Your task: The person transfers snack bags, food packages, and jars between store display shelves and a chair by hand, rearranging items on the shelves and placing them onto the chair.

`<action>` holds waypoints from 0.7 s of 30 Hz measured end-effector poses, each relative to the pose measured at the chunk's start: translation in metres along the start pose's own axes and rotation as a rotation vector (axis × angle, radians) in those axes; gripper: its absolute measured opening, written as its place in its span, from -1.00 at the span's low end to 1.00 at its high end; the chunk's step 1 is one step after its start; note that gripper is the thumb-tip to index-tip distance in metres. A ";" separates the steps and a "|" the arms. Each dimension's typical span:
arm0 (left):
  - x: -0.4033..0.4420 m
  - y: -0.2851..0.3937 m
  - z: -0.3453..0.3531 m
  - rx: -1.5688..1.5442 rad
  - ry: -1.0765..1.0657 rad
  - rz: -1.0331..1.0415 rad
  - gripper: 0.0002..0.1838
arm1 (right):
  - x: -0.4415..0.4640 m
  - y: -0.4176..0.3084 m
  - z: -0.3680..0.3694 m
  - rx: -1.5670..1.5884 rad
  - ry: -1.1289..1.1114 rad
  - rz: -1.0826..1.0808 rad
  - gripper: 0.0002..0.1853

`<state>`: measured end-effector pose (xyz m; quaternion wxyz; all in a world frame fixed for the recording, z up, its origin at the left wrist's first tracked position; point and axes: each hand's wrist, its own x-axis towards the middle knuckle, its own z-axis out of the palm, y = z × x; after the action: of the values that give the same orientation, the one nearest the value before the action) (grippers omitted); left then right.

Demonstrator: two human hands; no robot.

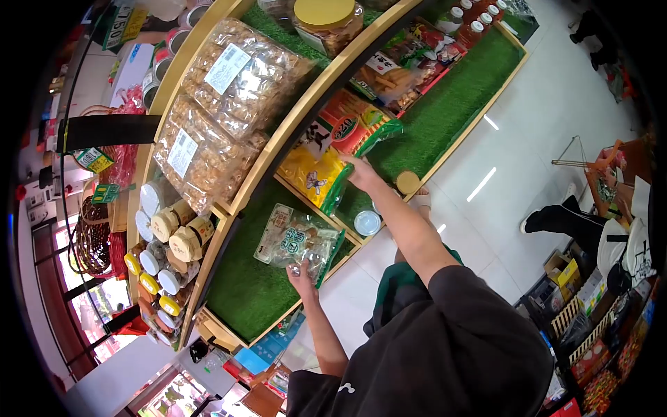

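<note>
On the lower green-lined shelf, my left hand (pixel 301 278) has its fingers at the bottom edge of a clear, green-edged snack packet (pixel 295 240) that lies on the green mat. Farther right, my right hand (pixel 360 174) is closed at the edge of the yellow and green packet (pixel 313 170). Just above it lies a red and green packet (pixel 354 125), touching the yellow one. A jar with a pale blue lid (pixel 367 222) and one with a gold lid (pixel 408 182) stand near my right forearm.
The wooden upper shelf (pixel 278 144) overhangs the packets and holds large bags of brown snacks (pixel 243 76). Lidded jars (pixel 187 240) are at the left. A wooden rim (pixel 476 119) edges the lower shelf. A person's dark-trousered leg (pixel 566 224) is at the right.
</note>
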<state>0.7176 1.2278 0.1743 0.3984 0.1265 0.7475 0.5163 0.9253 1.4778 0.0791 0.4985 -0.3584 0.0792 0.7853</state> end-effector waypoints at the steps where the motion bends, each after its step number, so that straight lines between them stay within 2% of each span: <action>1: 0.001 0.002 0.003 -0.008 0.000 -0.003 -0.69 | 0.007 0.003 -0.003 0.008 -0.008 0.002 -0.54; 3: -0.001 0.010 0.017 -0.070 0.025 0.022 -0.69 | 0.020 0.010 -0.013 -0.018 0.297 0.010 -0.45; 4: 0.001 0.011 0.018 -0.064 0.028 0.036 -0.69 | 0.024 0.017 -0.014 0.121 0.168 -0.127 -0.40; 6: 0.005 0.014 0.016 -0.042 -0.024 0.046 -0.70 | 0.023 0.015 -0.010 -0.074 0.451 -0.139 -0.35; 7: 0.004 0.018 0.018 -0.029 -0.035 0.036 -0.69 | 0.048 0.025 -0.024 -0.155 0.671 -0.023 -0.33; 8: 0.002 0.022 0.023 -0.019 -0.034 0.033 -0.69 | 0.072 0.035 -0.044 -0.148 0.676 -0.016 -0.33; 11: 0.006 0.026 0.041 -0.045 -0.062 0.000 -0.69 | 0.082 0.028 -0.061 -0.316 0.546 0.156 -0.23; 13: 0.012 0.026 0.053 -0.065 -0.102 -0.003 -0.69 | -0.003 -0.011 -0.022 -0.479 0.345 0.128 -0.26; 14: 0.014 0.025 0.061 -0.082 -0.147 -0.009 -0.68 | -0.023 -0.019 -0.014 -0.486 0.345 0.131 -0.26; 16: 0.020 0.029 0.084 -0.090 -0.170 -0.013 -0.67 | -0.046 -0.032 -0.013 -0.709 0.155 0.410 -0.29; 17: 0.026 0.028 0.091 -0.028 -0.224 -0.021 -0.67 | -0.052 -0.034 -0.012 -0.714 0.162 0.410 -0.29; 19: 0.033 0.025 0.111 0.030 -0.282 -0.036 -0.67 | -0.057 -0.037 -0.012 -0.809 -0.201 0.396 -0.34; 20: 0.036 0.025 0.124 0.010 -0.335 -0.010 -0.68 | -0.058 -0.043 -0.014 -0.809 -0.195 0.397 -0.34; 21: 0.040 0.025 0.136 -0.010 -0.388 0.019 -0.68 | -0.058 -0.053 -0.013 -0.997 -0.231 0.219 -0.34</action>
<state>0.7850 1.3538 0.1575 0.5307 0.2288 0.6528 0.4897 0.9903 1.4558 0.1190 0.1877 -0.4530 -0.3228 0.8096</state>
